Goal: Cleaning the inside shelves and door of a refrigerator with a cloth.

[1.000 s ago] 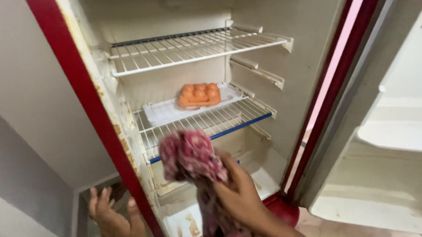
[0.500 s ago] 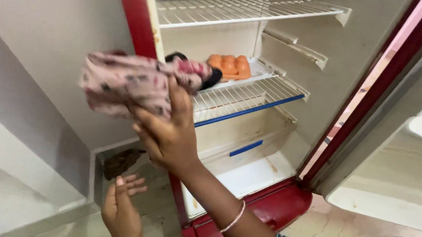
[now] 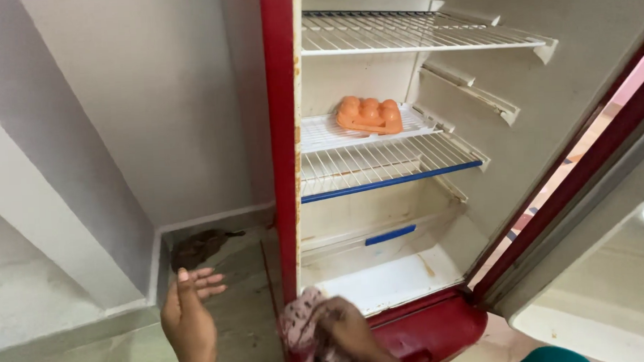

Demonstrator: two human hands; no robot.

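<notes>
My right hand (image 3: 346, 328) grips a pink patterned cloth (image 3: 303, 326) low against the red front edge of the open fridge (image 3: 284, 132), near its bottom corner. My left hand (image 3: 190, 313) hovers empty with fingers apart over the floor to the left of the fridge. Inside the fridge, an orange egg tray (image 3: 368, 115) rests on a white tray on the middle wire shelf (image 3: 379, 160).
The upper wire shelf (image 3: 417, 36) is bare. The fridge door (image 3: 590, 191) stands open on the right. A dark crumpled rag (image 3: 198, 246) lies on the floor in the corner by the grey wall (image 3: 137, 102). A low ledge (image 3: 53, 316) runs on the left.
My right hand has brought the cloth down from shelf height on the red side edge to the fridge's bottom corner. The view has shifted; my left hand stays low.
</notes>
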